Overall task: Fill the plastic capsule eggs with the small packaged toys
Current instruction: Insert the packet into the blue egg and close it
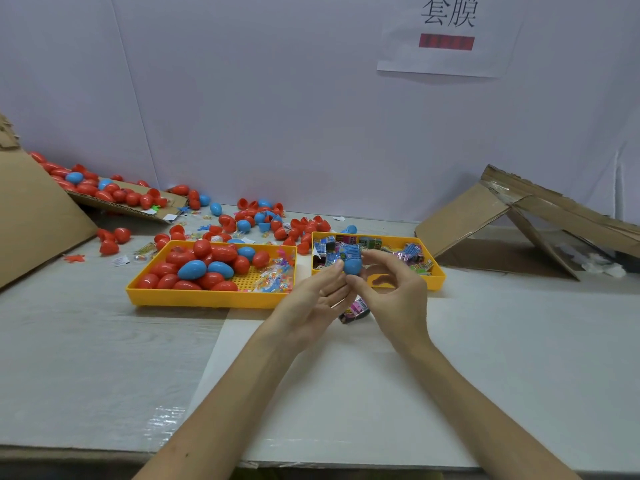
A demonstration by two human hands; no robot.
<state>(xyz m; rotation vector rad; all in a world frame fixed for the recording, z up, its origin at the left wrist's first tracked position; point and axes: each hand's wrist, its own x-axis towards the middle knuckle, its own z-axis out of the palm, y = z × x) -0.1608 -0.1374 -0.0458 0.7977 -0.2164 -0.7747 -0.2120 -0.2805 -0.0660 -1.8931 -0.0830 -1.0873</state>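
A blue capsule egg half (352,265) with a small packaged toy (349,251) sticking out of its top is held between both hands in front of the right tray. My left hand (313,299) touches it with fingertips from the left. My right hand (391,289) pinches it from the right with thumb and fingers. A pink packaged toy (355,310) lies on the table under my hands. The left yellow tray (207,296) holds red and blue eggs (201,265) and clear toy bags. The right yellow tray (438,271) holds several packaged toys.
Loose red and blue egg halves (263,220) are scattered behind the trays. A cardboard flap with more eggs (114,195) leans at the far left. Folded cardboard (512,223) stands at the right. A white sheet (346,393) covers the near table.
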